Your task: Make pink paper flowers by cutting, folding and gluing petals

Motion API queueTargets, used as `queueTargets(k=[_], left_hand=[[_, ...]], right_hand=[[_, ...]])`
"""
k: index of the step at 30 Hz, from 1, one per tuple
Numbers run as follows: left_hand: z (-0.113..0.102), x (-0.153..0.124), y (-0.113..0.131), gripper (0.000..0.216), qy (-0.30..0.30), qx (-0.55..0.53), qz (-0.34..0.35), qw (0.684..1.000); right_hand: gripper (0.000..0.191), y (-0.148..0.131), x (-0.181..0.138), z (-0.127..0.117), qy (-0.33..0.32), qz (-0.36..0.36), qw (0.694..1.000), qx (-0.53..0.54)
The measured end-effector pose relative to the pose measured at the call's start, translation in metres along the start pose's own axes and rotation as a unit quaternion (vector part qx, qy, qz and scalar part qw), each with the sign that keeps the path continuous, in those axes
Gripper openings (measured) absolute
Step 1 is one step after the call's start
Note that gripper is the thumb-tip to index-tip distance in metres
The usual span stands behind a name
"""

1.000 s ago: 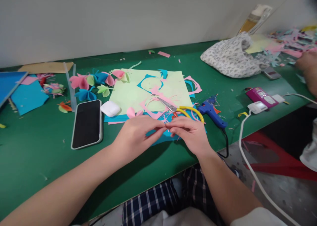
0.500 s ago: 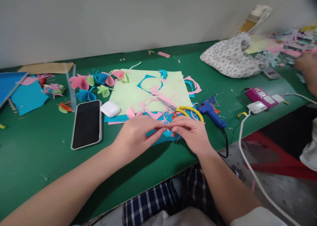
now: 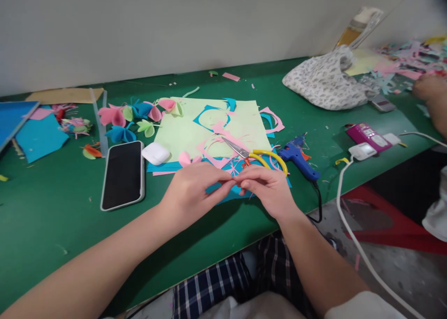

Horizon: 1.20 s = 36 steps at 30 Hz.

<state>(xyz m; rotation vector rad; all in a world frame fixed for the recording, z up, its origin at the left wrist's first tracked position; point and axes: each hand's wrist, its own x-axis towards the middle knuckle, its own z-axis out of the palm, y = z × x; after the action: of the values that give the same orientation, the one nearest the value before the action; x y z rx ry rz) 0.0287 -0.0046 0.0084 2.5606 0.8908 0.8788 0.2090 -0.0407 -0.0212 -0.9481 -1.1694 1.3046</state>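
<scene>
My left hand (image 3: 192,193) and my right hand (image 3: 267,188) meet fingertip to fingertip over the front of the paper pile, both closed in a pinch. Between them is a piece of pink paper cut into thin strips (image 3: 233,168); its strips stick up behind the fingertips and the rest is hidden. Just beyond the right hand lie scissors with yellow handles (image 3: 268,158), blades pointing back left. Pink cut-out scraps (image 3: 223,156) and blue paper (image 3: 230,195) lie around and under the hands. A folded pink petal (image 3: 188,159) sits behind my left hand.
A phone (image 3: 123,177) and white earbud case (image 3: 156,153) lie left. Paper flowers (image 3: 115,116) stand behind them. A blue glue gun (image 3: 298,158) lies right, near a purple power adapter (image 3: 368,137) and patterned cloth bag (image 3: 324,79). Another person's hand (image 3: 431,88) is at far right.
The fingertips have drawn slightly closer together, and less of the pink strips shows between them. The other person's hand has shifted a little. The rest lies as before.
</scene>
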Motion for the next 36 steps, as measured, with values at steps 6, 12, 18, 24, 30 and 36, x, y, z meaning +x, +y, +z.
queueTargets(k=[6, 12, 18, 24, 30, 36], left_hand=[[0.0003, 0.0002, 0.0004, 0.014, 0.007, 0.000, 0.003, 1.000], [0.0003, 0.0008, 0.0017, 0.013, 0.013, 0.004, 0.008, 1.000], [0.0004, 0.0007, 0.0023, 0.016, 0.011, 0.001, -0.001, 1.000], [0.0030, -0.0001, 0.0008, 0.014, 0.017, -0.005, 0.004, 1.000], [0.0031, -0.0001, 0.0013, 0.014, 0.019, -0.010, -0.001, 1.000], [0.0018, 0.0011, 0.0012, 0.016, 0.007, -0.004, 0.009, 1.000]], right_hand=[[0.014, 0.0039, 0.0009, 0.0026, 0.009, 0.001, 1.000, 0.029], [0.012, 0.0013, 0.0001, 0.0043, 0.026, -0.019, 0.999, -0.009], [0.014, 0.0016, -0.0018, 0.0063, 0.045, -0.046, 0.997, -0.036], [0.010, 0.0037, -0.0020, 0.0049, 0.072, -0.053, 0.993, -0.074], [0.013, 0.0036, -0.0018, 0.0048, 0.085, -0.070, 0.989, -0.103], [0.019, 0.0048, -0.0014, 0.0047, 0.072, -0.056, 0.992, -0.092]])
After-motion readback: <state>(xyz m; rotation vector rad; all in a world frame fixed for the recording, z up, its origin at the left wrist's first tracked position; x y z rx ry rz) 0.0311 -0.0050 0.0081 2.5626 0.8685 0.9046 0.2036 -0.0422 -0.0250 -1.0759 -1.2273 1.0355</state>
